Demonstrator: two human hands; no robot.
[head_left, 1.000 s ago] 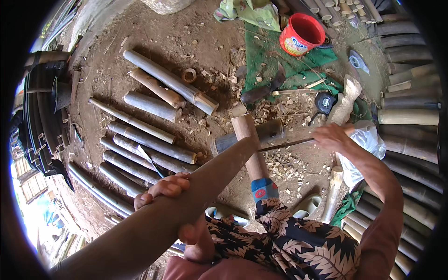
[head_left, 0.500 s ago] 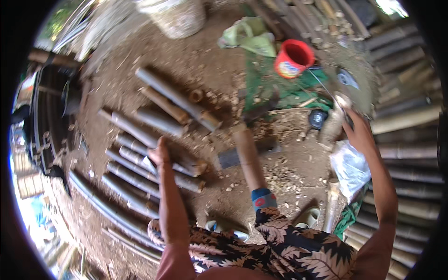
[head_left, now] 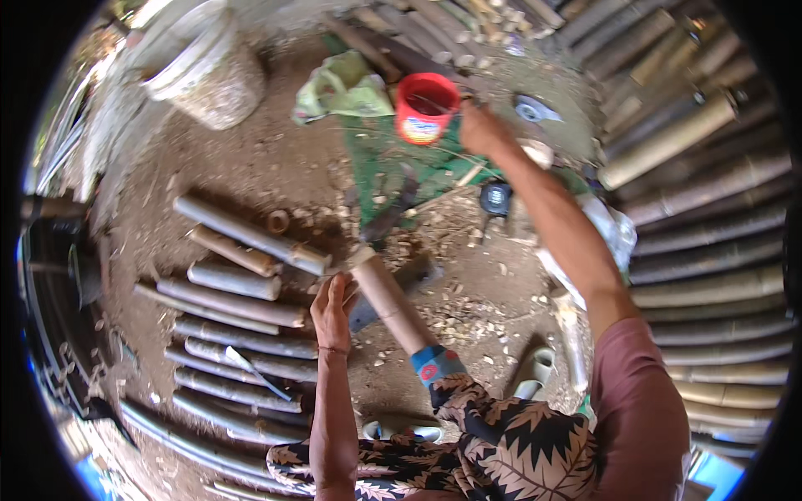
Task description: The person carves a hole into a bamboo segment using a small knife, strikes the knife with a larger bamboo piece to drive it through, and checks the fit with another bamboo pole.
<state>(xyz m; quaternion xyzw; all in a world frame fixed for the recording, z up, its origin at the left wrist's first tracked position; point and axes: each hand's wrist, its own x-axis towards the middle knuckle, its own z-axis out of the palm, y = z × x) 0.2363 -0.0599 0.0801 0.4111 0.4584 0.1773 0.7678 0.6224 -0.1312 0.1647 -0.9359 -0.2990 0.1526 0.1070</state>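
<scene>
My right hand reaches to the rim of a red bucket, its fingers closed on a thin rod that slants into the bucket. The rod's lower end is hidden inside. My left hand has its fingers stretched out and holds nothing I can see. It is beside a dark flat block and a thick brown length of bamboo. The bamboo's near end meets a blue patterned cloth by my leaf-print trousers. Several cut bamboo lengths lie left of that hand.
A dirty white bucket stands far left. A green-white bag and green netting adjoin the red bucket. A black tape measure and clear plastic bag lie near my right arm. Bamboo poles line the right; wood chips litter the ground.
My right hand has moved away from the pale bundle to the red bucket. My left hand has left a bamboo length and moved right, beside the thick brown bamboo. The view has shifted.
</scene>
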